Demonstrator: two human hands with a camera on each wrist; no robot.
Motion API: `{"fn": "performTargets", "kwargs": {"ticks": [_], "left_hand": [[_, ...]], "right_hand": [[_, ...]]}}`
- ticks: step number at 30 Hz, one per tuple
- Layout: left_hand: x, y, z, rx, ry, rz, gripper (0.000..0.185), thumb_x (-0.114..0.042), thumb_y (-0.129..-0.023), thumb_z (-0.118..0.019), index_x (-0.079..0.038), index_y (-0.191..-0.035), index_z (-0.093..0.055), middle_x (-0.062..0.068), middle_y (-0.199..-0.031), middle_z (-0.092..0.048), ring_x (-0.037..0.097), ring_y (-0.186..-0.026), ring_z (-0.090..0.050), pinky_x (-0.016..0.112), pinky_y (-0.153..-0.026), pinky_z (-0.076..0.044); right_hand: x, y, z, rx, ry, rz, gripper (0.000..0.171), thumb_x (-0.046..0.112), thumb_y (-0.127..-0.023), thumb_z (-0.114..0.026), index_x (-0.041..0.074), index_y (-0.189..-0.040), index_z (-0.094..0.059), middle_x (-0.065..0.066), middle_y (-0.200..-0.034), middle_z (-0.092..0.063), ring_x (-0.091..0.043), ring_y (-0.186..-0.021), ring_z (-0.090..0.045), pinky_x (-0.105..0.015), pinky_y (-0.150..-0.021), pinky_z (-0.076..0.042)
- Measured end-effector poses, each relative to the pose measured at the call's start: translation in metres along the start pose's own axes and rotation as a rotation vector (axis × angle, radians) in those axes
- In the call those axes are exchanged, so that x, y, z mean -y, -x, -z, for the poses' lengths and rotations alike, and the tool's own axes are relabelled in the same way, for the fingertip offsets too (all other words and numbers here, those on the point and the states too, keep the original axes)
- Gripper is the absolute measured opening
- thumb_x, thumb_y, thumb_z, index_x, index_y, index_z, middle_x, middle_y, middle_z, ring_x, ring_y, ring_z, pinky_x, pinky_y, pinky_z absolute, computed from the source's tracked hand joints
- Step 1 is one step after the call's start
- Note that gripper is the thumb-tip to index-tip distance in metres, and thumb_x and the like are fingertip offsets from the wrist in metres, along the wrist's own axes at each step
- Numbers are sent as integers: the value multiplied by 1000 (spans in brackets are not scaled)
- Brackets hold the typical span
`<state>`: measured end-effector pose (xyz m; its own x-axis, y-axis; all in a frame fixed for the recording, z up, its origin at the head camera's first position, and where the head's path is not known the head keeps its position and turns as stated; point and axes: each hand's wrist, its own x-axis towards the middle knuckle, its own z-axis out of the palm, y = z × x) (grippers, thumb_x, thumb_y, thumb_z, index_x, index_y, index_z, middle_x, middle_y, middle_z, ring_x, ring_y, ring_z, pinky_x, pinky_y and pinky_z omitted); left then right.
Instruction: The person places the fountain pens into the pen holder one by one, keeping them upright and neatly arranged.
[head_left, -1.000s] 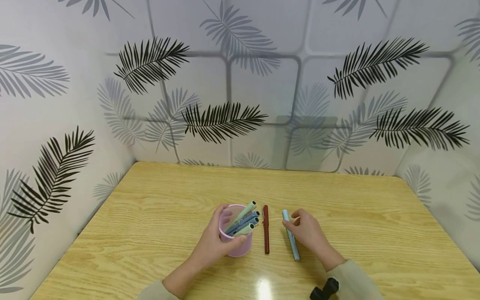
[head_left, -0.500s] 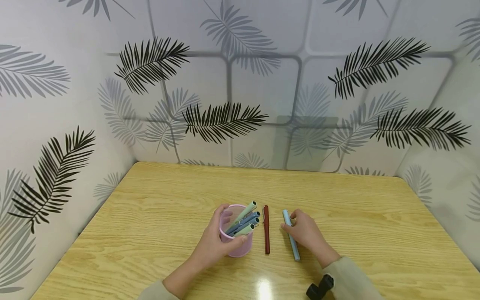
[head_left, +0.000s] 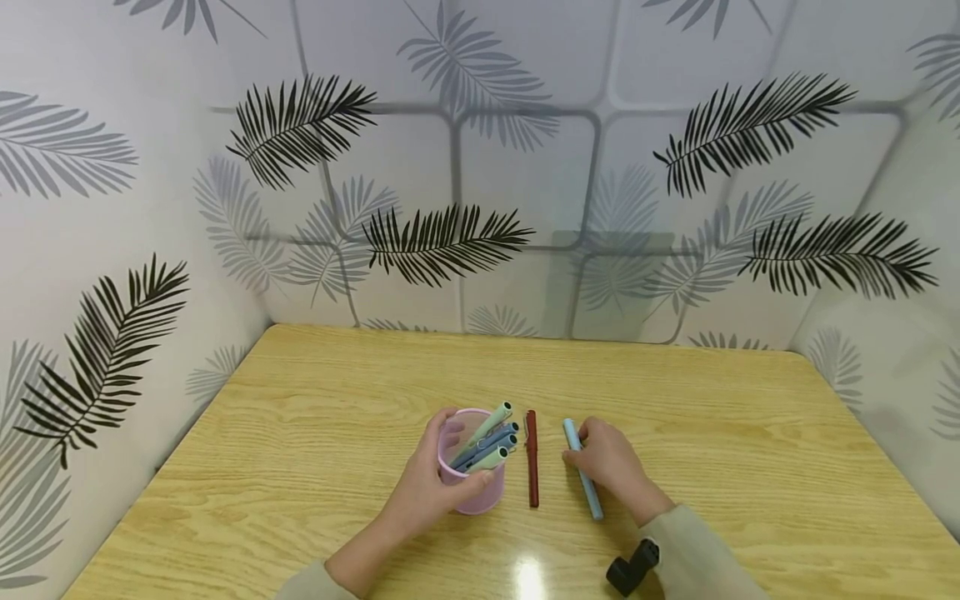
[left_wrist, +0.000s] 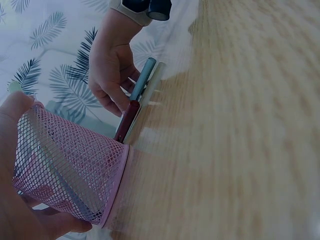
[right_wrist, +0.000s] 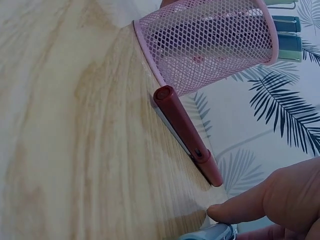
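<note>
My left hand (head_left: 427, 485) grips a pink mesh pen cup (head_left: 482, 502), its thumb on the near side and fingers around the far side. Several pens lean out of the cup to the right, including a light green pen (head_left: 489, 423) and blue ones. Just right of the cup lies a dark red pen (head_left: 532, 471) on the table. Farther right, my right hand (head_left: 617, 465) pinches a light blue pen (head_left: 589, 495) lying along the tabletop, thumb on its left side. In the right wrist view only one end of that blue pen (right_wrist: 212, 232) shows beneath the thumb.
The wood-grain table (head_left: 315, 392) stretches out to both sides and behind the hands. A leaf-patterned wall covering (head_left: 517, 183) closes it off at the back and sides. A black device (head_left: 633, 567) sits at the right wrist.
My right thumb and fingers have closed in on the light blue pen, whose near end has shifted very slightly. The left hand and the cup stay still.
</note>
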<state>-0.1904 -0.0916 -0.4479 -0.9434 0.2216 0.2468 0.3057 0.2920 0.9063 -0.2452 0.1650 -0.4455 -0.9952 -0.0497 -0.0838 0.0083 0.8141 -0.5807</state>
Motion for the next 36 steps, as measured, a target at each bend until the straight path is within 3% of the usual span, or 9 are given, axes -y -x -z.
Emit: {"fn": "performTargets", "kwargs": {"ticks": [6, 14, 36], "left_hand": [[0, -1, 0, -4, -19, 9, 88, -37, -76, -76, -19, -144, -23, 11, -137, -42, 28, -124, -42, 49, -96, -40], [2, 0, 0, 0, 2, 7, 88, -34, -76, -77, -19, -144, -22, 12, -136, -42, 30, -121, -44, 47, -94, -42], [2, -1, -1, -11, 10, -10, 88, -34, -75, -77, -18, -143, -24, 14, -135, -44, 30, -122, -44, 49, -95, -41]], "right_hand": [[0, 1, 4, 19, -65, -15, 25, 11, -82, -69, -5, -96, -55, -9, -72, -54, -17, -53, -52, -26, -43, -46], [-6, 3, 8, 9, -193, -50, 30, 10, -84, -65, -6, -105, -52, -13, -84, -59, -17, -57, -54, -28, -45, -49], [-4, 6, 25, -99, -450, 18, 34, 11, -87, -63, -6, -115, -51, -20, -97, -54, -21, -60, -58, -36, -52, -54]]}}
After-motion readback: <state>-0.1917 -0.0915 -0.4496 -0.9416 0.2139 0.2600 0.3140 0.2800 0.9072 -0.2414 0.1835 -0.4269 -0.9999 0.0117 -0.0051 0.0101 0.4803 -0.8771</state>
